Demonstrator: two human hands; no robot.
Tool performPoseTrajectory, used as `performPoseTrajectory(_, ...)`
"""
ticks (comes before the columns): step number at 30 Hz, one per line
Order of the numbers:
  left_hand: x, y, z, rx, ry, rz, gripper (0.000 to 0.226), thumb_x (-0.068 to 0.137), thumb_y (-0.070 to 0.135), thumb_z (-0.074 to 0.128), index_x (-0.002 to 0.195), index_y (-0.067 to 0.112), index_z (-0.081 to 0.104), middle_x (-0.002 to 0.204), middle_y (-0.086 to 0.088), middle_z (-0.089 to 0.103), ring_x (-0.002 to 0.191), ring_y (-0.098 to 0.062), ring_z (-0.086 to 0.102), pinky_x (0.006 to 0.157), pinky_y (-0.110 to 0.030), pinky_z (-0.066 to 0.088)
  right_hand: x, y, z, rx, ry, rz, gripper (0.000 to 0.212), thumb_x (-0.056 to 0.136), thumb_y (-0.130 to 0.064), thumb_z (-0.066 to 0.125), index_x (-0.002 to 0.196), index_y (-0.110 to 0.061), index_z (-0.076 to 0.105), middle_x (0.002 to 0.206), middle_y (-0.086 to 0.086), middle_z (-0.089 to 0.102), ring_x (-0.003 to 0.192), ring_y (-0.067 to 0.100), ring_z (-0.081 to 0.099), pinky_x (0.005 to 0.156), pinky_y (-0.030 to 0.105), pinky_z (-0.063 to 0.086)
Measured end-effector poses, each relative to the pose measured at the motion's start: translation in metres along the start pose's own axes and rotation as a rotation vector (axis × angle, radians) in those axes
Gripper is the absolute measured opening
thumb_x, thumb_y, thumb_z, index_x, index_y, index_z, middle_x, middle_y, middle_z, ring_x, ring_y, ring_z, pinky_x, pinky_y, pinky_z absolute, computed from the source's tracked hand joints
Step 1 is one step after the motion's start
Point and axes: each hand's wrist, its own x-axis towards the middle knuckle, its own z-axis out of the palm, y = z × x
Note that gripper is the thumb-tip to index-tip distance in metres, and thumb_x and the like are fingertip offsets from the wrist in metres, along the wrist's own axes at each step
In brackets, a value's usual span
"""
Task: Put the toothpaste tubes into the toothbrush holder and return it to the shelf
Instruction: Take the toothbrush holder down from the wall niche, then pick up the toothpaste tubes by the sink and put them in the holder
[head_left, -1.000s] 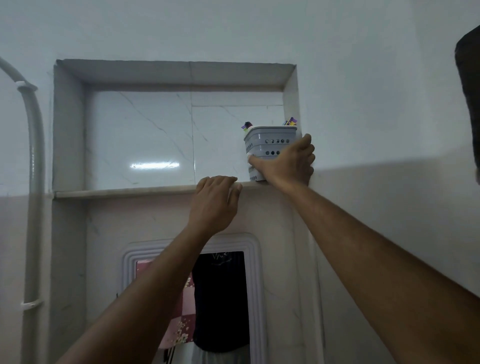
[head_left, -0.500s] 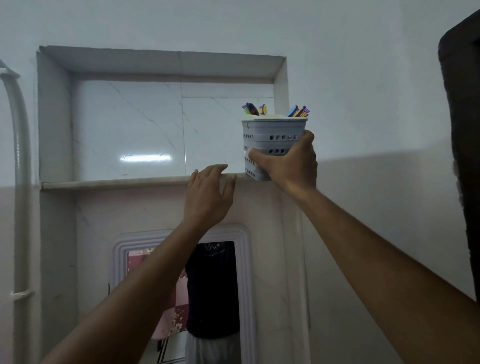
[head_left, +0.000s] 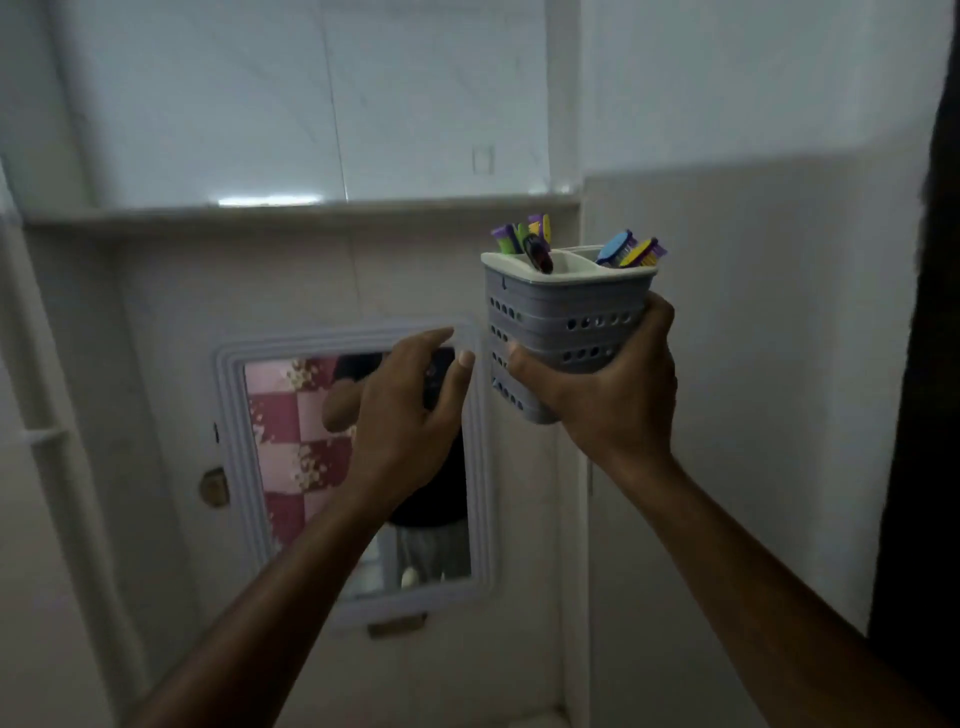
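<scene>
My right hand (head_left: 608, 395) grips a grey perforated toothbrush holder (head_left: 561, 312) with a white rim, held in the air below and in front of the shelf (head_left: 291, 213). Colourful toothbrush heads (head_left: 631, 249) stick out of its right compartment, and purple and yellow items (head_left: 522, 236) out of its left one. My left hand (head_left: 410, 410) hovers just left of the holder with fingers spread, holding nothing. No toothpaste tube is plainly visible.
A white-framed mirror (head_left: 358, 467) hangs on the wall below the shelf, partly behind my left hand. A grey pipe (head_left: 47, 441) runs down the left wall. A dark edge (head_left: 930, 364) borders the right side.
My right hand has lifted the holder off the shelf and brought it down and towards me. My left hand has left the shelf edge and dropped beside the holder.
</scene>
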Motion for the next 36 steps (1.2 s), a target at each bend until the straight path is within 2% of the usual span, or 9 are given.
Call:
performPoseTrajectory(3, -0.057, -0.008, 0.010, 0.024, -0.027, -0.037, 0.049, 0.109, 0.049, 0.054, 0.142, 0.015, 0.065, 0.132, 0.007, 0.067, 0.118, 0.005, 0.052, 0.105, -0.013, 0.045, -0.057, 0.037, -0.007, 0.023, -0.076, 0.067, 0.119, 0.054, -0.071, 0.095, 0.149, -0.020, 0.046, 0.136, -0.013, 0.069, 0.115, 0.009, 0.073, 0.087, 0.042, 0.066)
performPoseTrajectory(8, -0.159, -0.038, 0.029, -0.007, -0.120, -0.229, 0.047, 0.109, 0.047, 0.058, 0.144, 0.017, 0.064, 0.141, 0.005, 0.067, 0.129, -0.008, 0.061, 0.106, -0.036, 0.053, -0.148, 0.094, -0.024, 0.028, -0.198, 0.216, 0.116, 0.056, -0.060, 0.097, 0.150, -0.015, 0.044, 0.136, -0.012, 0.068, 0.117, 0.009, 0.073, 0.089, 0.040, 0.064)
performPoseTrajectory(15, -0.312, -0.047, 0.058, 0.019, -0.302, -0.544, 0.046, 0.107, 0.047, 0.061, 0.145, 0.020, 0.063, 0.143, 0.004, 0.066, 0.130, -0.008, 0.060, 0.109, -0.042, 0.053, -0.268, 0.161, -0.052, -0.002, -0.411, 0.504, 0.117, 0.058, -0.054, 0.100, 0.150, -0.015, 0.041, 0.140, -0.006, 0.069, 0.123, 0.010, 0.072, 0.099, 0.040, 0.062)
performPoseTrajectory(19, -0.392, -0.042, 0.072, 0.070, -0.327, -0.699, 0.049, 0.107, 0.049, 0.060, 0.147, 0.022, 0.062, 0.147, 0.005, 0.065, 0.135, -0.009, 0.058, 0.113, -0.041, 0.049, -0.327, 0.188, -0.065, -0.042, -0.508, 0.614, 0.114, 0.059, -0.052, 0.101, 0.152, -0.023, 0.041, 0.138, -0.014, 0.066, 0.123, 0.000, 0.068, 0.101, 0.035, 0.060)
performPoseTrajectory(25, -0.462, -0.048, 0.078, 0.176, -0.313, -0.741, 0.046, 0.106, 0.041, 0.065, 0.145, 0.016, 0.064, 0.149, -0.001, 0.065, 0.138, -0.020, 0.060, 0.112, -0.053, 0.048, -0.401, 0.221, -0.072, -0.242, -0.617, 0.735, 0.128, 0.052, -0.067, 0.101, 0.157, -0.027, 0.040, 0.142, 0.000, 0.060, 0.133, 0.027, 0.060, 0.106, 0.045, 0.054)
performPoseTrajectory(28, -0.473, -0.061, 0.076, 0.214, -0.314, -0.703, 0.048, 0.106, 0.034, 0.066, 0.149, 0.014, 0.061, 0.160, -0.002, 0.055, 0.152, -0.018, 0.047, 0.125, -0.041, 0.037, -0.425, 0.231, -0.062, -0.286, -0.626, 0.785, 0.128, 0.052, -0.068, 0.105, 0.155, -0.027, 0.040, 0.145, -0.002, 0.063, 0.133, 0.026, 0.064, 0.103, 0.045, 0.057)
performPoseTrajectory(30, -0.476, -0.069, 0.072, 0.180, -0.277, -0.794, 0.049, 0.110, 0.037, 0.060, 0.154, 0.016, 0.055, 0.164, 0.001, 0.050, 0.153, -0.013, 0.043, 0.125, -0.031, 0.033, -0.437, 0.236, -0.053, -0.321, -0.621, 0.810, 0.131, 0.050, -0.071, 0.104, 0.155, -0.029, 0.038, 0.147, -0.006, 0.064, 0.133, 0.023, 0.065, 0.102, 0.043, 0.058)
performPoseTrajectory(33, -0.483, -0.094, 0.064, 0.069, -0.233, -0.968, 0.047, 0.115, 0.045, 0.044, 0.155, 0.021, 0.051, 0.156, 0.004, 0.056, 0.146, -0.013, 0.050, 0.121, -0.037, 0.042, -0.456, 0.241, -0.038, -0.384, -0.625, 0.853, 0.131, 0.051, -0.072, 0.101, 0.156, -0.032, 0.035, 0.149, -0.007, 0.063, 0.134, 0.025, 0.065, 0.103, 0.046, 0.058)
performPoseTrajectory(36, -0.503, -0.132, 0.054, 0.007, -0.273, -1.020, 0.044, 0.117, 0.045, 0.036, 0.144, 0.020, 0.061, 0.138, 0.007, 0.067, 0.131, -0.011, 0.060, 0.114, -0.041, 0.048, -0.476, 0.247, -0.024, -0.418, -0.615, 0.879, 0.133, 0.051, -0.069, 0.104, 0.158, -0.028, 0.036, 0.152, -0.005, 0.059, 0.139, 0.024, 0.061, 0.105, 0.042, 0.057)
